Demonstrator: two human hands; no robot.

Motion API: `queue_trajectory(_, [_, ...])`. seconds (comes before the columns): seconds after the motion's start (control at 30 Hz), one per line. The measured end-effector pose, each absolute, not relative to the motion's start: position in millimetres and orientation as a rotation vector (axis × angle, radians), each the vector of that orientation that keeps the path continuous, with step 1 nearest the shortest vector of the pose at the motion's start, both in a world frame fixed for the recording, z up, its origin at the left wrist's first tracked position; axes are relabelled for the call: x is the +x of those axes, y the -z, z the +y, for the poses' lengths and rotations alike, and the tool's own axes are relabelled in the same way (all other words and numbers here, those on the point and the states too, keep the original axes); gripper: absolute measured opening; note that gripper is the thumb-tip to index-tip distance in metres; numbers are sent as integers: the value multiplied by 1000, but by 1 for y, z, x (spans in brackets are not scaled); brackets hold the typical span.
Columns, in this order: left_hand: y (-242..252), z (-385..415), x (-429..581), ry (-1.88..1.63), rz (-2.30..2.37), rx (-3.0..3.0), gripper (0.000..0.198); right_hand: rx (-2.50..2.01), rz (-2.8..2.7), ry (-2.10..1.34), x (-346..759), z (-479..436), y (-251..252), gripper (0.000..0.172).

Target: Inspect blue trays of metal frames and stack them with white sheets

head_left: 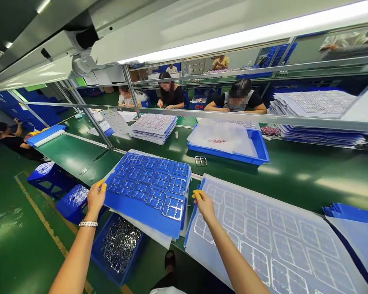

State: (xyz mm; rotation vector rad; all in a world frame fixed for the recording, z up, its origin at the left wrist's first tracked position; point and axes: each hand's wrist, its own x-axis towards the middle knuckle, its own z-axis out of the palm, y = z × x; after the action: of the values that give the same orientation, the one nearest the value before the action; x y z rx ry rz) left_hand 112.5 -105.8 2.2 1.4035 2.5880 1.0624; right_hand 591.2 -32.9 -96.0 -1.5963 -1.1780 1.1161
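My left hand (96,199), with yellow finger covers, is closed at the left edge of a blue sheet (125,202). Rows of shiny square metal frames (173,207) with crossbars lie on that sheet, which tops a stack of sheets. To the right of the stack, my right hand (205,204) has its yellow-covered fingers bent together, and whatever they may hold is too small to make out. My right forearm passes over a translucent white sheet (233,245); more metal frames show through it.
A blue bin (118,249) of loose metal parts sits below the bench edge. Beyond the stack are a single metal frame (201,161), a blue tray (260,147) and piled sheets (153,128). A metal rail (184,112) crosses above the bench; co-workers sit behind it.
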Motion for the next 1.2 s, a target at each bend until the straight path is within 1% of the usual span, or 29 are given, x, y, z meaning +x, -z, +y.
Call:
queue_trajectory(0.07, [10, -95, 71, -969, 2644, 1310, 42, -1647, -1159, -1086, 579, -18, 99, 37])
queue_trajectory(0.17, [31, -82, 36, -859, 2651, 1242, 38, -1740, -1137, -1032, 573, 0, 100, 35])
queue_trajectory(0.33, [64, -65, 21, -746, 2651, 1238, 37, -1909, -1104, -874, 563, 14, 98, 29])
queue_trajectory(0.47, [79, -55, 23, -713, 2645, 1247, 37, -1946, -1088, -784, 545, 11, 98, 31])
queue_trajectory(0.63, [85, -46, 24, -740, 2632, 1248, 33, -1944, -1090, -752, 536, 7, 98, 35])
queue_trajectory(0.77, [83, -40, 22, -801, 2577, 1313, 33, -1979, -1078, -732, 538, 7, 100, 33])
queue_trajectory(0.93, [78, -36, 13, -815, 2550, 1328, 37, -2000, -1070, -713, 538, 7, 104, 27])
queue_trajectory(1.1, [80, -23, -2, -747, 2529, 1327, 29, -2006, -1056, -701, 539, 12, 101, 28])
queue_trajectory(1.2, [82, -17, -6, -734, 2515, 1339, 28, -1979, -1056, -711, 537, 12, 96, 27])
